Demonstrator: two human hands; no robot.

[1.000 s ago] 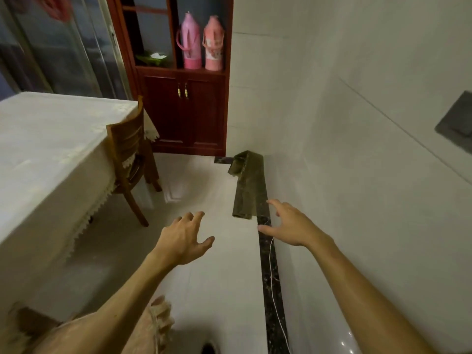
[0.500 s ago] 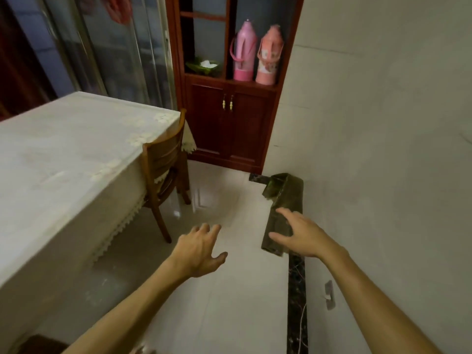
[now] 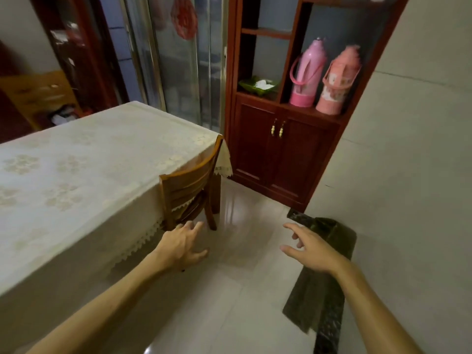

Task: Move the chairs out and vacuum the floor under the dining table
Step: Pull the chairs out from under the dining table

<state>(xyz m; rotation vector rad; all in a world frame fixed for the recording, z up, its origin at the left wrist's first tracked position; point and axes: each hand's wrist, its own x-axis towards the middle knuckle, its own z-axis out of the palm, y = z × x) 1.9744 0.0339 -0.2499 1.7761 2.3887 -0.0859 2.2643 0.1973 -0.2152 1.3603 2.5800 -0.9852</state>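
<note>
Head view: holding left hand [image 3: 182, 245] and right hand [image 3: 310, 249], both grips released, outstretched near brown slatted wooden chair [image 3: 189, 190] tucked against cream-clothed dining worktop [image 3: 89, 162], leaving, apparently, all moving and vacuuming undone.

Pale, glossy tiled floor [image 3: 229, 302] across the near and middle ground. On the left, a long worktop [image 3: 89, 175] draped in a cream tablecloth [image 3: 143, 241] with faint flower patterns and a scalloped lace edge hanging down the side. Standing on the floor at the worktop's far right corner, a wooden chair [image 3: 189, 190], seat tucked under the cloth's edge. Along the right wall, an olive-green cloth [image 3: 319, 290] lying on the floor, partly over a dark skirting strip [image 3: 329, 335]. Far right, a dark red cabinet [image 3: 281, 159] on the floor. On its open shelf [image 3: 314, 112], two pink flasks [image 3: 307, 75] upright side by side. In the compartment to their left, a green dish [image 3: 258, 85].
</note>
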